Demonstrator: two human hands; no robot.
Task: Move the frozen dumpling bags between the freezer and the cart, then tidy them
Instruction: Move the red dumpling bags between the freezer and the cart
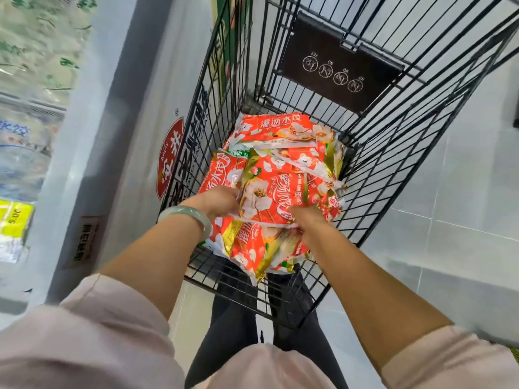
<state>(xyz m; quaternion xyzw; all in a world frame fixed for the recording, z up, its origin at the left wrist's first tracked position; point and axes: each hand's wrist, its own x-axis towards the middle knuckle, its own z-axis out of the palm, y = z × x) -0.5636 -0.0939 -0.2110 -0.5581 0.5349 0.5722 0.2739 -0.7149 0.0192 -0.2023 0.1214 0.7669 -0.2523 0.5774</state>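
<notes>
Left hand (222,202) and right hand (309,220) both grip the top dumpling bag (269,189); best lift it level, clearing the cart (337,88) wires at nine o'clock

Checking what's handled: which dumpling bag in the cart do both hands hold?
The top bag, lying across mid-pile: only its near edge is gripped, by left hand and right hand.
</notes>
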